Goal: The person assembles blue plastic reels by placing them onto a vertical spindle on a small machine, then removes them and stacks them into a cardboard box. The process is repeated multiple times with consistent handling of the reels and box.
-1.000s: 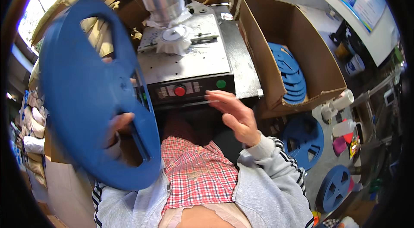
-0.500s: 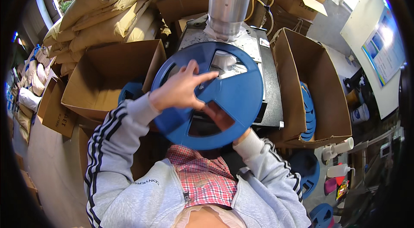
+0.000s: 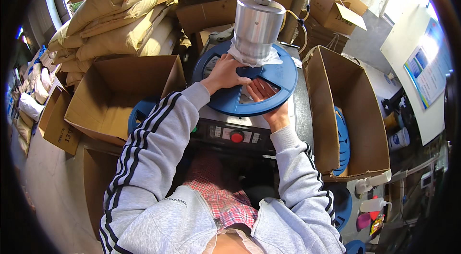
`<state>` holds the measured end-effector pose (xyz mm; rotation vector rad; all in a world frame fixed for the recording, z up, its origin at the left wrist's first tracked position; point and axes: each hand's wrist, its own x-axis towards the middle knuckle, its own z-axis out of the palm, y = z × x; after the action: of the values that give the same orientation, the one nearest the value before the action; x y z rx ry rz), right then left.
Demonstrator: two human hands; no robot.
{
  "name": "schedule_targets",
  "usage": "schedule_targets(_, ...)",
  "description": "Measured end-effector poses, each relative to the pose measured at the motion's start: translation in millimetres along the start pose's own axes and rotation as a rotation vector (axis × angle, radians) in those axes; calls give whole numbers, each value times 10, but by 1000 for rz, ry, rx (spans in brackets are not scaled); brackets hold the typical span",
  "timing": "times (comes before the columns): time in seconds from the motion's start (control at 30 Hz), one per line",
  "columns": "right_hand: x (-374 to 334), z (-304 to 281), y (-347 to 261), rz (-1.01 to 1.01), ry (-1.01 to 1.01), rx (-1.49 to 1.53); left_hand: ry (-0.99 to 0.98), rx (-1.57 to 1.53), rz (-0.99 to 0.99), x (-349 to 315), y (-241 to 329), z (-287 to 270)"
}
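A round blue plastic reel flange [image 3: 222, 98] with wedge-shaped cut-outs is tilted below the silver cylindrical press head [image 3: 259, 23], whose lower end is wrapped in white film. My left hand [image 3: 224, 74] grips the flange near its hub from above, with the thumb toward the middle and some fingertips hidden by the press head. From underneath, my right hand [image 3: 276, 110] holds the near right side; its fingers show through a cut-out, while its thumb is hidden. The press table [image 3: 300, 105] lies beneath the flange.
A red button [image 3: 236, 136] sits on the press's front panel. An open carton [image 3: 122, 78] stands at left, another [image 3: 357, 95] at right with blue flanges [image 3: 342, 141] inside. Stacked tan sacks [image 3: 120, 18] rise at the back left. Bottles [image 3: 373, 205] stand at lower right.
Both hands have carried the blue flange forward, away from my body, to beneath the press head. The left fingers have drawn in from a spread pose. The red button has come into view.
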<state>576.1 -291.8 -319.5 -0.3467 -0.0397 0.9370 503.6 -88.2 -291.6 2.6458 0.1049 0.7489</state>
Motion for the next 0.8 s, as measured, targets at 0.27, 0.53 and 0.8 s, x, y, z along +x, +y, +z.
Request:
schedule_targets(0.27,-183,-253,-307,-232,139,-94,2,122,-27,-8,111,102)
schedule_targets(0.53,-546,-106,-624,-751,107,-723,34,117,20,-3,73,105)
schedule_targets(0.8,-227,364,-553,-947,-250,-1954,-131,256,-47,65,197,64)
